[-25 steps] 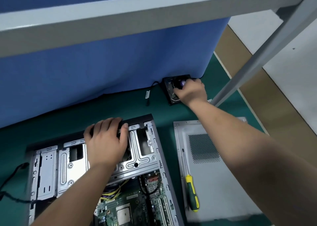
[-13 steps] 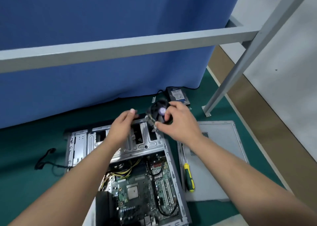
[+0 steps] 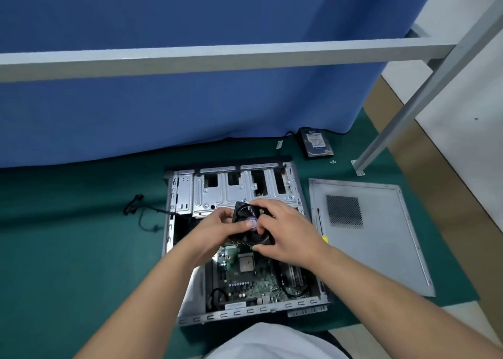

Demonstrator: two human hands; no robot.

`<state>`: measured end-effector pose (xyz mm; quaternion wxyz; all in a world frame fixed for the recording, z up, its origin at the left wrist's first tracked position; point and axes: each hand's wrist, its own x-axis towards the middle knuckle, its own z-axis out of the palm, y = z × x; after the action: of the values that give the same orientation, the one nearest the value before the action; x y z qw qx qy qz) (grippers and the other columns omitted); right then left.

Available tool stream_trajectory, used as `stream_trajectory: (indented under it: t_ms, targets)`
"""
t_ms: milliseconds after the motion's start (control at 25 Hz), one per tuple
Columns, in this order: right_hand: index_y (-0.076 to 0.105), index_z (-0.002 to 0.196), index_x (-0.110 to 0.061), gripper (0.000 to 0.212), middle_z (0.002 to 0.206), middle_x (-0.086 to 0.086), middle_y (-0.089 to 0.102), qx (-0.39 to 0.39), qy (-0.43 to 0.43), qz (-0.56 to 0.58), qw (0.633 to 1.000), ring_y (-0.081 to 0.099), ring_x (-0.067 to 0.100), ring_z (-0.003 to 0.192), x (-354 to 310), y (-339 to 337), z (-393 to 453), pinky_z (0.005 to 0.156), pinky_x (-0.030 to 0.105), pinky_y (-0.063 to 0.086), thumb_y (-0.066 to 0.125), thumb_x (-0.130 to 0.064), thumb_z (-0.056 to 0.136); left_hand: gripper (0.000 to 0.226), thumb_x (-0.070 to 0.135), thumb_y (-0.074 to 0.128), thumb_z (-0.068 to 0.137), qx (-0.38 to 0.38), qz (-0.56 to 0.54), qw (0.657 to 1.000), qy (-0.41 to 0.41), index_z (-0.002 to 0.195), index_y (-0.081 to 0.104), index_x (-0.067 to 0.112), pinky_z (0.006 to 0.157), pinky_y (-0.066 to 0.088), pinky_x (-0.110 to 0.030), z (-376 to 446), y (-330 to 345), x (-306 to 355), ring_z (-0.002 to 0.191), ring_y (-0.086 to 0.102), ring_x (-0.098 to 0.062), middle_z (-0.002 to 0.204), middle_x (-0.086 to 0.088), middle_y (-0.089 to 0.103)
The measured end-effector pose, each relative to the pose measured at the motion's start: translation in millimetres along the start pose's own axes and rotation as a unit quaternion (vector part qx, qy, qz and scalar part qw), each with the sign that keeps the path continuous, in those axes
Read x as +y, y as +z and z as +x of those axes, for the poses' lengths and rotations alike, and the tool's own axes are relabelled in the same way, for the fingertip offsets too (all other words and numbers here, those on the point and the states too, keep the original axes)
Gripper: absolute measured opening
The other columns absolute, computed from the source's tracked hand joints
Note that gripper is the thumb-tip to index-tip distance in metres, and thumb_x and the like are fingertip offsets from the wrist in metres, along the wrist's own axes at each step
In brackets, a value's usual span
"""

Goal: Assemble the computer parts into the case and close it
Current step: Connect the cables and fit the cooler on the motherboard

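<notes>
The open computer case [image 3: 174,249] lies flat on a green mat, its motherboard and bare CPU socket [image 3: 246,263] showing. Above the board, both hands hold a black cooler fan [image 3: 249,217]. My left hand [image 3: 217,230] grips its left edge with the thumb on the hub. My right hand [image 3: 285,236] grips its right side, fingers curled round the frame. A silver drive cage [image 3: 217,192] fills the far end of the case. The grey side panel [image 3: 381,244] lies to the right of the case. A hard drive [image 3: 315,142] sits at the far right by the blue curtain.
A yellow-handled screwdriver [image 3: 319,225] lies on the side panel's left edge, partly behind my right hand. A black cable [image 3: 141,214] trails left of the case. A grey frame bar [image 3: 245,56] crosses overhead, with a slanted leg [image 3: 408,108] at right. Small screws [image 3: 332,162] lie near the hard drive.
My right hand lifted the fan off the hard drive at the back and brought it over the case. My left hand left the drive cage and took hold of the fan.
</notes>
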<state>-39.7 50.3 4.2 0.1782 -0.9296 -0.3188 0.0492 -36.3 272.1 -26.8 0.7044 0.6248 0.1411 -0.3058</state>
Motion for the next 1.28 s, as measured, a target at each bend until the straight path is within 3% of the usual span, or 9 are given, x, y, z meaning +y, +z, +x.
stream_trajectory:
  t_ms: [200, 280, 400, 600, 760, 920, 1040, 1160, 1280]
  targets:
    - [0.053, 0.096, -0.034, 0.026, 0.150, -0.016, 0.040, -0.038, 0.025, 0.076, 0.996, 0.041, 0.005, 0.136, -6, -4, -1, 0.112, 0.028, 0.036, 0.064, -0.057, 0.090, 0.082, 0.042, 0.103, 0.046, 0.038, 0.048, 0.997, 0.038, 0.111, 0.061, 0.013, 0.086, 0.055, -0.037, -10, -7, -11, 0.091, 0.074, -0.023, 0.090, 0.000, 0.076]
    - [0.056, 0.106, -0.038, 0.014, 0.141, -0.019, 0.050, 0.001, 0.077, 0.147, 0.986, 0.047, -0.003, 0.127, -1, -13, 3, 0.107, 0.022, 0.037, 0.055, -0.049, 0.098, 0.080, 0.046, 0.102, 0.047, 0.058, 0.079, 0.993, 0.059, 0.110, 0.061, 0.016, 0.088, 0.057, -0.039, -13, -8, -15, 0.092, 0.075, -0.022, 0.094, -0.001, 0.076]
    - [0.063, 0.126, -0.035, 0.024, 0.126, -0.017, 0.063, 0.036, 0.159, 0.203, 0.965, 0.058, -0.003, 0.112, 9, -21, 11, 0.099, 0.022, 0.047, 0.054, -0.031, 0.104, 0.078, 0.050, 0.100, 0.050, 0.073, 0.109, 0.988, 0.083, 0.110, 0.060, 0.021, 0.095, 0.057, -0.044, -16, -8, -19, 0.094, 0.073, -0.023, 0.099, -0.002, 0.075]
    - [0.074, 0.117, -0.032, 0.020, 0.115, -0.009, 0.064, -0.035, 0.168, 0.192, 0.966, 0.061, 0.010, 0.105, 7, -16, 24, 0.095, 0.026, 0.048, 0.066, -0.030, 0.098, 0.077, 0.049, 0.098, 0.049, 0.076, 0.115, 0.985, 0.101, 0.110, 0.060, 0.023, 0.094, 0.057, -0.046, -22, -5, -19, 0.093, 0.074, -0.021, 0.098, 0.001, 0.075]
    - [0.068, 0.094, -0.036, 0.013, 0.105, -0.010, 0.062, -0.041, 0.163, 0.210, 0.963, 0.061, 0.005, 0.100, 6, -19, 27, 0.088, 0.023, 0.047, 0.075, -0.025, 0.091, 0.065, 0.044, 0.098, 0.053, 0.083, 0.128, 0.983, 0.106, 0.104, 0.060, 0.032, 0.086, 0.061, -0.037, -25, -7, -15, 0.094, 0.071, -0.024, 0.101, -0.002, 0.074]
    - [0.059, 0.086, -0.035, 0.017, 0.095, -0.013, 0.066, 0.033, 0.190, 0.250, 0.949, 0.062, -0.002, 0.091, 10, -22, 25, 0.075, 0.011, 0.043, 0.070, -0.026, 0.095, 0.072, 0.039, 0.100, 0.053, 0.129, 0.061, 0.985, 0.095, 0.110, 0.061, 0.020, 0.080, 0.060, -0.035, -25, -11, -10, 0.094, 0.074, -0.024, 0.102, -0.005, 0.074]
    - [0.059, 0.091, -0.024, 0.011, 0.086, -0.001, 0.072, 0.064, 0.269, 0.338, 0.900, 0.072, 0.014, 0.081, 14, -20, 22, 0.081, 0.030, 0.060, 0.066, -0.022, 0.099, 0.084, 0.051, 0.099, 0.044, 0.157, 0.004, 0.984, 0.086, 0.111, 0.059, 0.021, 0.065, 0.054, -0.025, -27, -15, -1, 0.085, 0.076, -0.016, 0.103, -0.003, 0.074]
    - [0.060, 0.102, -0.016, 0.009, 0.082, 0.004, 0.074, 0.010, 0.301, 0.387, 0.871, 0.074, 0.030, 0.088, 13, -17, 14, 0.086, 0.043, 0.062, 0.067, -0.013, 0.098, 0.097, 0.057, 0.099, 0.037, 0.175, -0.068, 0.980, 0.073, 0.116, 0.055, 0.021, 0.057, 0.048, -0.026, -25, -17, 7, 0.084, 0.075, -0.019, 0.109, -0.004, 0.076]
    - [0.066, 0.103, -0.014, 0.008, 0.085, 0.002, 0.075, -0.089, 0.303, 0.404, 0.859, 0.075, 0.020, 0.083, 3, -12, 4, 0.081, 0.033, 0.063, 0.066, -0.009, 0.097, 0.091, 0.050, 0.098, 0.043, 0.199, -0.139, 0.967, 0.070, 0.117, 0.052, 0.021, 0.061, 0.050, -0.031, -19, -12, 13, 0.094, 0.075, -0.024, 0.111, -0.006, 0.076]
